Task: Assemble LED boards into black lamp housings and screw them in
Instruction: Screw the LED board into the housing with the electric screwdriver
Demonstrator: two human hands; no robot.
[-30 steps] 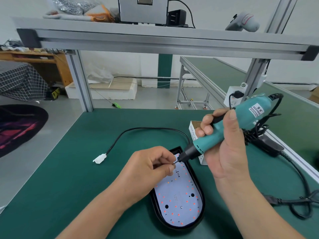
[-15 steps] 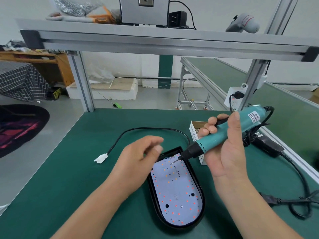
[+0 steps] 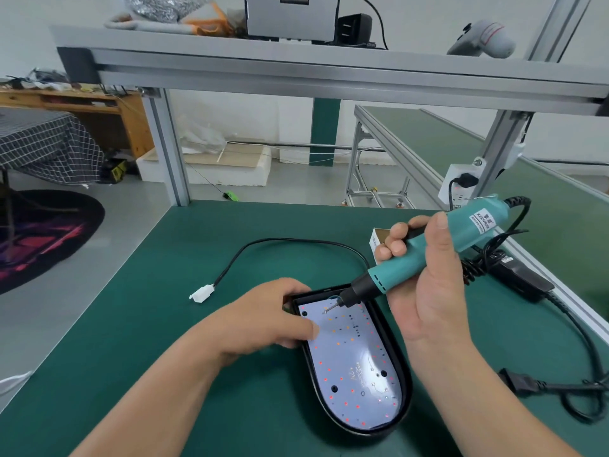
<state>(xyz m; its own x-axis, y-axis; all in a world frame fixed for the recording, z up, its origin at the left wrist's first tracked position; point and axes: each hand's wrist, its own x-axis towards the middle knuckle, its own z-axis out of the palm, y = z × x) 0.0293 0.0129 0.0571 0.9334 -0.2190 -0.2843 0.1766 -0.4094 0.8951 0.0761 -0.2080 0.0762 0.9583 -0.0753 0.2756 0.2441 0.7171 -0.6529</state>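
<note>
With the left hand [image 3: 263,316], grips the far-left corner of the black lamp housing [image 3: 407,387]: fingers curled over its rim, thumb laid on the LED board [image 3: 356,367]. With the right hand [image 3: 431,291], fist closed round the barrel, holds a teal electric screwdriver [image 3: 425,258] tilted down and to the left, bit tip down on the far end of the board. Whether on a screw, cannot tell.

Housing flat on the green bench mat [image 3: 148,341], close in front, rounded end nearest. Inside it the white board, dotted with small red and orange points.

From the housing's far end, a black cable [image 3: 296,240] in a loop across the mat to a white connector [image 3: 201,293], left of the left hand. Just behind the right hand's fingers, a small cardboard box [image 3: 379,237]. To the right, a black power adapter [image 3: 520,280] at the mat's edge and a thick black cord [image 3: 580,387] in coils.

Farther back, a white socket [image 3: 456,179] with a black plug on an aluminium post. Overhead, an aluminium shelf [image 3: 329,70] with a grey box [image 3: 290,14] and a white handheld tool [image 3: 484,39]. Beyond, a second green bench [image 3: 461,150], a white foam slab [image 3: 230,166] on the floor, a dark round rug [image 3: 43,232].
</note>
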